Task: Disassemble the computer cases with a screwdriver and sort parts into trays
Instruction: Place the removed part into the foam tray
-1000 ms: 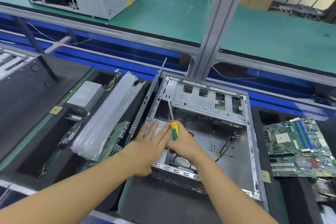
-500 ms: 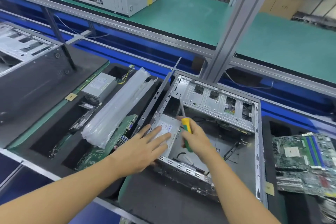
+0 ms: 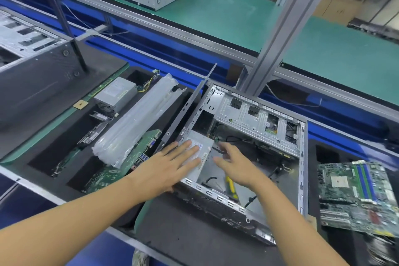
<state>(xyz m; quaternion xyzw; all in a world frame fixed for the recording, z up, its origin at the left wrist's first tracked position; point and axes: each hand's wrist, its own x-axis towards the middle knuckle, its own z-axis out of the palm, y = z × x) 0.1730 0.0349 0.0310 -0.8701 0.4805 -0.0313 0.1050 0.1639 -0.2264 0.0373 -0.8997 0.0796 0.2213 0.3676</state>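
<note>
In the near-left corner of the computer case [image 3: 303,157] sits the power supply [image 3: 206,147]. Its long axis runs from the case's near rim toward the far wall. The left hand [image 3: 172,166] lies flat on its top, fingers straight and holding nothing; it is the nearer hand. The right hand [image 3: 235,164], fingers spread and empty, hovers just beside the box's right side. One second ago this hand held the screwdriver [image 3: 231,187]; now the tool lies on the case floor, under the wrist.
</note>
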